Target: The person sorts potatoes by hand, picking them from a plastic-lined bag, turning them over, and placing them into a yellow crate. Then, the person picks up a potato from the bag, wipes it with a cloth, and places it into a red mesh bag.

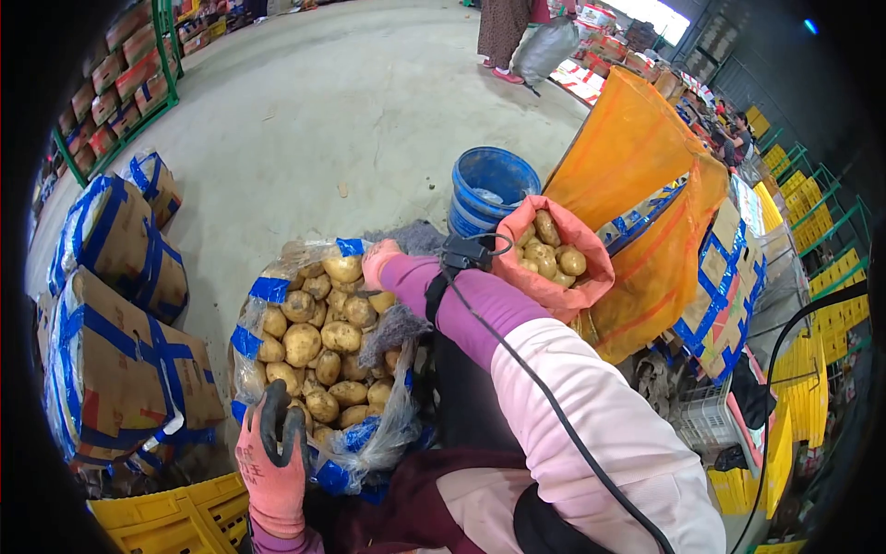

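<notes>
A plastic-lined container of potatoes point(323, 346) stands in front of me, with blue tape on its rim. My left hand point(272, 457), in a pink glove with dark fingers, is at the near left rim, its thumb and fingers apart and nothing visible between them. My right hand point(378, 263), also in a pink glove, reaches to the far right rim, close to a large potato point(343, 269). The fingers of that hand are mostly hidden, so its grip cannot be made out. Fuzzy grey cloth point(392, 331) hangs over the container's right side, below my forearm.
A pink sack of potatoes point(565, 294) and a blue bucket point(472, 219) stand ahead to the right, beside an orange sheet point(637, 148). Taped cardboard boxes point(111, 355) line the left. A yellow crate point(175, 517) is at lower left. Farther off, a person stands beside a grey sack point(546, 51).
</notes>
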`<state>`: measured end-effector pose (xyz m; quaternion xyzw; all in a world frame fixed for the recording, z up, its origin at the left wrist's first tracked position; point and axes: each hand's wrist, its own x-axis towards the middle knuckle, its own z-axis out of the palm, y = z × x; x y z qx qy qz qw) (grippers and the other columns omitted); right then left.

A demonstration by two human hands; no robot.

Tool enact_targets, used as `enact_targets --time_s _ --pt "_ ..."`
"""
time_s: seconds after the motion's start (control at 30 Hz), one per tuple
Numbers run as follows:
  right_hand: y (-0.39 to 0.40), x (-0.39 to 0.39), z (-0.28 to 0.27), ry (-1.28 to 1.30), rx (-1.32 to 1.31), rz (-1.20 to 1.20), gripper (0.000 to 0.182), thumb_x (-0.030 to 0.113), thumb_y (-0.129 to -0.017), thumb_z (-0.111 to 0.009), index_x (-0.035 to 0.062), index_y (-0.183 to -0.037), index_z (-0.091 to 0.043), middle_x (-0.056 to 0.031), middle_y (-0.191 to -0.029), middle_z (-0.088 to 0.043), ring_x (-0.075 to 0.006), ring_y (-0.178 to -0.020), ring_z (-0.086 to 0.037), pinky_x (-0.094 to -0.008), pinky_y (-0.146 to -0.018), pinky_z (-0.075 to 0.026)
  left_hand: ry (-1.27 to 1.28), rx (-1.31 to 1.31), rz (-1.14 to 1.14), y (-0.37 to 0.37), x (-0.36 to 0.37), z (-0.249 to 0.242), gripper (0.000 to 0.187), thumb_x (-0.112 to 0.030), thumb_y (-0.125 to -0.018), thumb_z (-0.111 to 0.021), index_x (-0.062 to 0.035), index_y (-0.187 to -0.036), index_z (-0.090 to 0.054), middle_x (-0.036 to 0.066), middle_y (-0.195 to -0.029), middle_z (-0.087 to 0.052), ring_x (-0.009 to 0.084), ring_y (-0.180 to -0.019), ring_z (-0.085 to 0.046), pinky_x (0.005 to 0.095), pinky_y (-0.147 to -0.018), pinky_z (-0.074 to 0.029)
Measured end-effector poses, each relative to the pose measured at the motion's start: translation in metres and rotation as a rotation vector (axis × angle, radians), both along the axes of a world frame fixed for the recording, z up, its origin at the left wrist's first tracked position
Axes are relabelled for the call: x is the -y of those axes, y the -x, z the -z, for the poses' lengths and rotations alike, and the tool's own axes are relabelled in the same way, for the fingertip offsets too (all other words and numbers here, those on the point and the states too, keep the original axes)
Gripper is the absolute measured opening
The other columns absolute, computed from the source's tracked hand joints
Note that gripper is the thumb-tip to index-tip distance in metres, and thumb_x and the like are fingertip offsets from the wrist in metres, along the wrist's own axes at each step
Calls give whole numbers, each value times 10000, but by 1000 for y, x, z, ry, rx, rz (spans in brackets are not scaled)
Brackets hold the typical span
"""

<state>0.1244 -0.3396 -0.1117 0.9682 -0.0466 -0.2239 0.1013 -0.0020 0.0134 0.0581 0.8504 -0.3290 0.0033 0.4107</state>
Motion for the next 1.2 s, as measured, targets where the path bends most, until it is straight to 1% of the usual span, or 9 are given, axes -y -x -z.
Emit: enact_targets --time_s 0.3,0.57,0.77,0.9,0.93,1.0,1.03,1.1,1.2 --pt "35 -46 7 29 -120 -201 479 291 -739 -748 87 -1170 -697 -85 -1190 -682 -252 -1098 -654 -408 -804 -521 -42 12 37 0 -3 -1 417 24 -848 -644 30 -1253 -544 213 -1202 -617 369 -1065 -639 394 -894 -537" --pt "52 -44 -1 -156 -112 -70 473 342 -695 -762 78 -1083 -707 -127 -1123 -697 -281 -1022 -671 -437 -794 -538 -55 58 21 0 -7 2 410 15 -845 -644 29 -1246 -556 206 -1204 -623 365 -1067 -635 404 -922 -511" --pt "57 -48 -101 -939 -37 134 829 510 -637 -809 6 -1258 -590 -191 -1136 -671 -301 -1019 -657 -384 -853 -531 -13 -19 -41 -2 -11 -1 449 -10 -900 -607 23 -1336 -503 187 -1224 -616 318 -1056 -639 371 -916 -497" --pt "77 -97 -116 -1774 123 -132 473 375 -894 -662 29 -1212 -613 -179 -1161 -641 -291 -1048 -623 -385 -929 -491 316 -375 -280 1 7 3 496 -84 -982 -534 6 -1447 -387 173 -1334 -547 206 -1132 -574 328 -826 -527" --pt "58 -111 -71 -1636 503 -689 436 212 -928 -584 66 -1334 -524 -191 -1228 -593 -348 -1119 -577 -439 -986 -459 312 -373 -280 -4 0 7 496 -84 -982 -534 6 -1447 -387 173 -1334 -547 206 -1132 -574 328 -826 -527" --pt "62 -142 -64 -1580 926 -1015 468 105 -926 -529 86 -1389 -456 -212 -1264 -554 -389 -1156 -545 -464 -1010 -435 518 -765 -111 -11 -11 12 494 -83 -978 -538 -16 -1446 -395 171 -1300 -563 229 -1140 -577 351 -824 -544" --pt "73 -152 -69 -1702 684 -749 432 140 -937 -539 82 -1360 -473 -219 -1253 -562 -383 -1150 -552 -452 -993 -442 531 -808 -129 -9 -3 6 535 -373 -1034 -409 38 -1371 -470 143 -1249 -576 215 -1070 -601 340 -859 -523" --pt "95 -160 -96 -1678 467 -182 293 290 -967 -593 40 -1117 -566 -120 -1044 -641 -214 -1006 -612 -349 -896 -488 420 -676 -75 -13 -4 12 511 -357 -1034 -412 41 -1345 -489 142 -1237 -581 216 -1068 -603 341 -866 -522" --pt "97 -160 -99 -1633 458 92 301 303 -962 -597 44 -1113 -569 -111 -1030 -640 -202 -998 -610 -350 -868 -492 463 -656 -83 -12 8 15 476 -326 -1014 -458 57 -1290 -514 145 -1195 -597 213 -1061 -606 336 -889 -512"
